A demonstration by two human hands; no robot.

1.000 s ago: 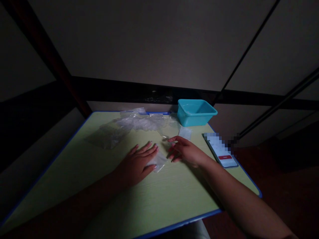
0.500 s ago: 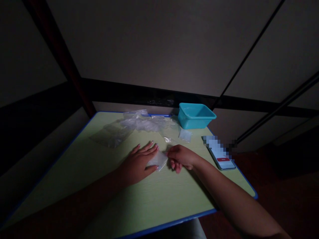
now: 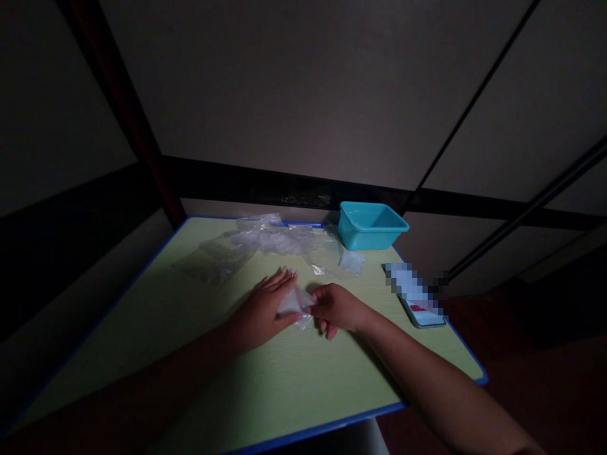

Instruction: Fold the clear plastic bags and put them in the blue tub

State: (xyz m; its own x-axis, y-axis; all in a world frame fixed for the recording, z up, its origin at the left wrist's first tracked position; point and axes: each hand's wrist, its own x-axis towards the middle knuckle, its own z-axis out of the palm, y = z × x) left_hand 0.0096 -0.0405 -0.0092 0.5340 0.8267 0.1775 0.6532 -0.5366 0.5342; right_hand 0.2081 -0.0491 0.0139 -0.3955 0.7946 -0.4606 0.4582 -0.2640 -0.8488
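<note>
A small clear plastic bag (image 3: 288, 304), folded and creased, lies between my hands on the pale green table (image 3: 284, 392). My left hand (image 3: 260, 313) rests over the bag's left part, palm down, fingers stretched out and thumb apart along its near side. From the right, my right hand (image 3: 339, 308) pinches the bag's right edge between thumb and fingers and holds it slightly raised. My left palm hides part of the bag.
Crumpled clear plastic bags (image 3: 265, 240) spread across the table's back. A small flat white packet (image 3: 351, 261) lies in front of a turquoise basin (image 3: 372, 239) at the back right. A phone (image 3: 429, 316) lies by the right edge, its screen lit and partly blurred.
My right hand has drawn the bag's right edge slightly left and up, so the bag looks more folded. The left hand's fingers have come closer together. The view has shifted slightly.
</note>
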